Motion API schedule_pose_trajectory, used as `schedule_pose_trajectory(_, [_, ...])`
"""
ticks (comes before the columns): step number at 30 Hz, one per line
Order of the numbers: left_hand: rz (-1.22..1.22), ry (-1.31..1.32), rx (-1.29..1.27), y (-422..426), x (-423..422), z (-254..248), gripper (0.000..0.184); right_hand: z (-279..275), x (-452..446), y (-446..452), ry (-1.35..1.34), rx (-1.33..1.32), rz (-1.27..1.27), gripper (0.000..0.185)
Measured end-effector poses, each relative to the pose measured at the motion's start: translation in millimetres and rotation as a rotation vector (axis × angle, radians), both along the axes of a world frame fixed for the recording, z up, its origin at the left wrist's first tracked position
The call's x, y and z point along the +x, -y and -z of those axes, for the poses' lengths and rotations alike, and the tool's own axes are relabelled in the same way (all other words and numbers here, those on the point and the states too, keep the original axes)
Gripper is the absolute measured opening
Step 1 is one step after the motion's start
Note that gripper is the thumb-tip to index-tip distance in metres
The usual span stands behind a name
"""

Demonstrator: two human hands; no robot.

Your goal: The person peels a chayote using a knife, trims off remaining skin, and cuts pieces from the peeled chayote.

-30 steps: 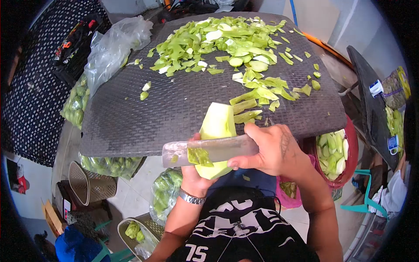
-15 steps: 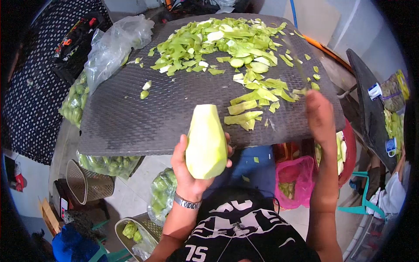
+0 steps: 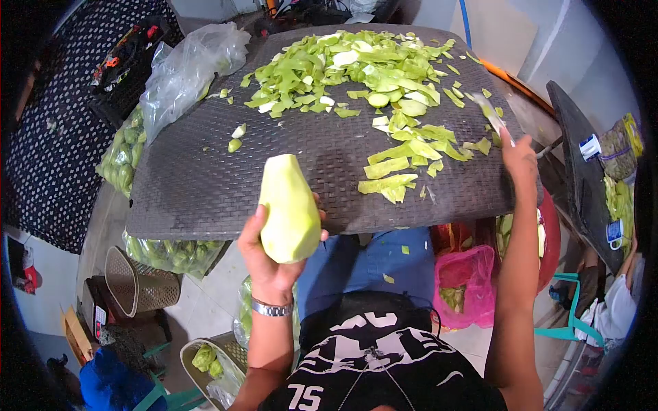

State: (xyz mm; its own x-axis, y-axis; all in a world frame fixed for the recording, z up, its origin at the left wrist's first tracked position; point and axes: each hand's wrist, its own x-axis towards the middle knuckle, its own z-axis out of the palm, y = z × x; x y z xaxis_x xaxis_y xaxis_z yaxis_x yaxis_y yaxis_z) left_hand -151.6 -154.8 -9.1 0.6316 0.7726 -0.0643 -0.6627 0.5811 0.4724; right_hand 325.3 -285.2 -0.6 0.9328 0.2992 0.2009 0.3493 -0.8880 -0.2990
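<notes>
1. One peeled vegetable (image 3: 289, 212): in left hand (image 3: 269, 266), curled round it, at worktop's (image 3: 199, 171) near edge.
2. One knife (image 3: 490, 115): gripped in right hand (image 3: 519, 161), by right edge.
3. Peels (image 3: 336, 72): heaped toward far edge, too many to count.

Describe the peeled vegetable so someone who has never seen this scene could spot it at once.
Find the dark woven-textured table; at its near edge is the left hand, wearing a silver wristband. That hand holds the peeled vegetable, narrow end up. Unlike the thin green peelings farther back, it is one large, pale, thick piece.
</notes>
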Motion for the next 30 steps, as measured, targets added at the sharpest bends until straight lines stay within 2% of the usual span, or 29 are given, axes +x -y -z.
schedule_pose_trajectory(6, [-0.047, -0.093, 0.174, -51, 17, -24, 0.062, 23, 11, 33, 0.046, -0.098, 0.007, 0.07])
schedule_pose_trajectory(8, [-0.032, -0.132, 0.156, -72, 31, -37, 0.06, 31, 7, 36, 0.075, -0.108, -0.004, 0.067])
schedule_pose_trajectory(11, [0.059, -0.096, 0.213, -113, 54, -40, 0.057, 18, -27, 42, 0.302, -0.097, -0.144, 0.058])
schedule_pose_trajectory(13, [0.073, -0.092, 0.219, -133, 73, -39, 0.057, 5, -68, 45, 0.355, 0.24, -0.36, 0.041])
schedule_pose_trajectory(15, [0.097, -0.067, 0.226, -154, 92, -34, 0.056, -11, -135, 46, 0.044, 0.566, -0.572, 0.025])
schedule_pose_trajectory(17, [0.099, -0.08, 0.24, -167, 110, -30, 0.053, 1, -180, 54, -0.634, 0.844, -0.66, 0.018])
schedule_pose_trajectory(20, [0.113, -0.08, 0.224, -181, 131, -15, 0.052, 18, -222, 62, -0.853, 0.616, -0.767, 0.015])
schedule_pose_trajectory(21, [0.121, -0.083, 0.218, -185, 136, -9, 0.052, 26, -227, 65, -0.84, 0.296, -0.773, 0.018])
schedule_pose_trajectory(22, [0.129, -0.081, 0.214, -190, 140, -3, 0.052, 28, -236, 66, -0.842, 0.206, -0.811, 0.024])
schedule_pose_trajectory(24, [0.12, -0.099, 0.236, -193, 142, 4, 0.054, 92, -232, 70, -0.591, -0.003, -0.961, 0.043])
schedule_pose_trajectory(26, [0.095, -0.127, 0.282, -190, 139, 5, 0.06, 146, -238, 65, -0.181, -0.03, -0.905, 0.058])
schedule_pose_trajectory(27, [0.072, -0.146, 0.238, -189, 136, 4, 0.06, 152, -244, 60, 0.024, -0.04, -0.874, 0.067])
schedule_pose_trajectory(30, [0.082, -0.139, 0.263, -190, 130, 6, 0.059, 157, -271, 55, -0.138, -0.412, -0.894, 0.082])
